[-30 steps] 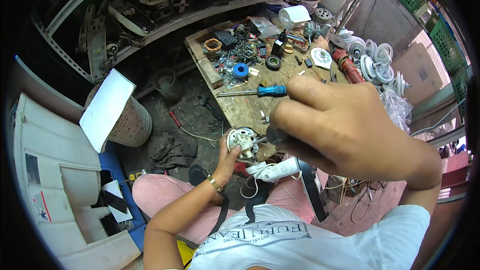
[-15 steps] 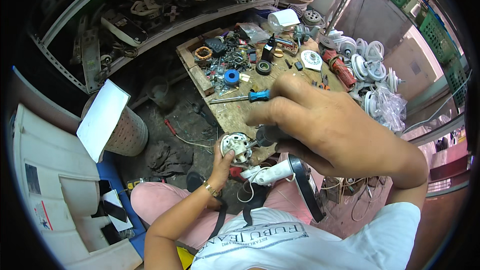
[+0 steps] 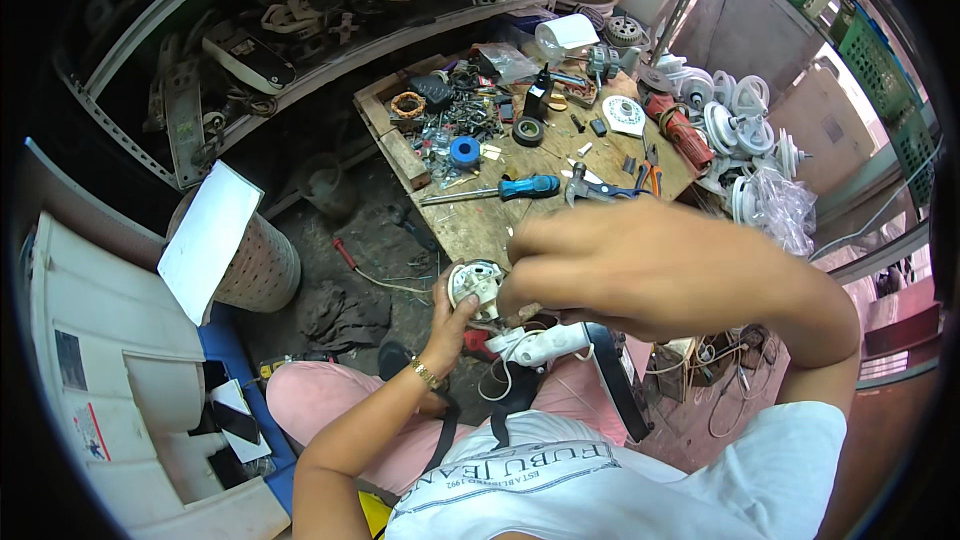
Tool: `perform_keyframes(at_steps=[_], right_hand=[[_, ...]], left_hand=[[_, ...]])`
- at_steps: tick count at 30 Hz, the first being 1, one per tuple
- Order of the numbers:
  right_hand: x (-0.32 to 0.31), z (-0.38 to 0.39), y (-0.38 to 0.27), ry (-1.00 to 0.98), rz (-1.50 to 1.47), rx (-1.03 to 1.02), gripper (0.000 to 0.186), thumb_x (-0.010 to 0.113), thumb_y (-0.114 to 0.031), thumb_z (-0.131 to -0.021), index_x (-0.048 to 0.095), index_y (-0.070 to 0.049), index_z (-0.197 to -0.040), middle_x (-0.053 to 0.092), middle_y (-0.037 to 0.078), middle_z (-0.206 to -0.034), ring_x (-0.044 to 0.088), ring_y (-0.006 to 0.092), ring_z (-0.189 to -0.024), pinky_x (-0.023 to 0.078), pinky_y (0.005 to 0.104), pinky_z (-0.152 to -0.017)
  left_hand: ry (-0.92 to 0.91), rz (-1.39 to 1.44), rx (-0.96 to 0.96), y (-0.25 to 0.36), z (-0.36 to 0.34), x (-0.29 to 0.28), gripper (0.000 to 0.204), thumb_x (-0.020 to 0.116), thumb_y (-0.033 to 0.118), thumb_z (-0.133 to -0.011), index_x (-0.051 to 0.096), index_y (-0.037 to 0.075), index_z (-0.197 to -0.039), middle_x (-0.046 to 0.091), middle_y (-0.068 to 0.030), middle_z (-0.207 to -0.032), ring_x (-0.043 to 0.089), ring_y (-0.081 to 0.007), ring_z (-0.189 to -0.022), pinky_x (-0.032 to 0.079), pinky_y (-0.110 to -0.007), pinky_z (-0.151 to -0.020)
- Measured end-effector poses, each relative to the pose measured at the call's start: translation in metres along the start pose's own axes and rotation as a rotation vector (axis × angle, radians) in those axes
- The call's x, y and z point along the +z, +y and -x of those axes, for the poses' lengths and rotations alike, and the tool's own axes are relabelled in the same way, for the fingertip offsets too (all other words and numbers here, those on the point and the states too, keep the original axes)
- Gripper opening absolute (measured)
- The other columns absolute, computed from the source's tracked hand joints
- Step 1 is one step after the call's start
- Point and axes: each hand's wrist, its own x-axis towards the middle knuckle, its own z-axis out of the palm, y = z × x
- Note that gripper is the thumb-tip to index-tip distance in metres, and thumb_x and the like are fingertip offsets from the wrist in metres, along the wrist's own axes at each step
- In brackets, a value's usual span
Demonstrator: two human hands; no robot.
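Note:
My left hand is wrapped round a round white motor housing, held above my lap with its open inner side facing up. Close against the housing's right side is my right hand, blurred, its fingers curled in; whatever they hold is hidden behind them. Across my right thigh lies a white fan neck with a dark-edged oval base and a loose white cable. A blue-handled screwdriver rests on the wooden bench, near a hammer and orange-handled pliers.
The wooden bench ahead carries loose screws, a blue spool, a black bottle and a red angle grinder. White fan parts pile up at right. At left stand a perforated bin and a white cabinet.
My right hand has dropped lower and turned, its fingers now beside the housing. The dark-handled screwdriver seen under it before is now hidden. The hammer and pliers have come into sight.

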Motion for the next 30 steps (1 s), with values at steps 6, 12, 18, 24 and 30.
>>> perform_keyframes(at_steps=[6, 12, 18, 24, 30], right_hand=[[-0.013, 0.029, 0.01, 0.275, 0.14, 0.127, 0.026, 0.063, 0.001, -0.076, 0.051, -0.005, -0.098, 0.054, 0.013, -0.1, 0.061, 0.0316, -0.094, 0.051, 0.0392, -0.071], [0.008, 0.075, 0.046, 1.015, -0.106, 0.15, 0.022, 0.064, -0.002, -0.078, 0.052, -0.005, -0.096, 0.052, 0.006, -0.094, 0.054, 0.0148, -0.074, 0.048, 0.0273, -0.069], [0.094, 0.169, 0.146, 1.657, -0.435, 0.847, 0.025, 0.059, -0.024, -0.095, 0.051, -0.004, -0.11, 0.057, 0.006, -0.094, 0.06, 0.0137, -0.078, 0.056, 0.0278, -0.051], [0.226, 0.215, 0.246, 2.12, -1.054, 0.902, 0.032, 0.057, -0.021, -0.096, 0.037, -0.005, -0.116, 0.052, 0.015, -0.096, 0.06, 0.0279, -0.062, 0.06, 0.0428, -0.058], [0.25, 0.184, 0.276, 2.104, -1.25, 0.848, 0.027, 0.057, -0.022, -0.097, 0.041, -0.008, -0.113, 0.055, 0.014, -0.096, 0.061, 0.0263, -0.068, 0.061, 0.0424, -0.063]], left_hand=[[-0.043, 0.087, -0.007, -0.006, -0.004, -0.008, 0.069, 0.061, 0.031, -0.089, 0.027, 0.008, -0.144, 0.044, -0.0129, -0.136, 0.048, -0.0222, -0.124, 0.042, -0.037, -0.104], [0.014, 0.119, 0.052, -0.014, -0.003, -0.013, 0.092, 0.07, 0.048, -0.081, 0.015, 0.02, -0.149, 0.044, -0.0114, -0.138, 0.052, -0.0266, -0.123, 0.051, -0.043, -0.094], [0.111, 0.199, -0.328, 0.017, 0.013, 0.017, 0.085, 0.07, 0.057, -0.079, 0.023, 0.027, -0.143, 0.044, -0.0089, -0.138, 0.051, -0.0261, -0.122, 0.049, -0.05, -0.094], [-0.019, 0.306, -0.258, 0.008, 0.012, 0.002, 0.084, 0.071, 0.052, -0.078, 0.024, 0.023, -0.142, 0.047, -0.0068, -0.135, 0.052, -0.0251, -0.121, 0.048, -0.05, -0.095], [-0.014, 0.337, -0.1, -0.011, 0.021, -0.014, 0.087, 0.074, 0.046, -0.074, 0.028, 0.021, -0.144, 0.047, -0.0059, -0.137, 0.05, -0.0244, -0.124, 0.046, -0.045, -0.099]])
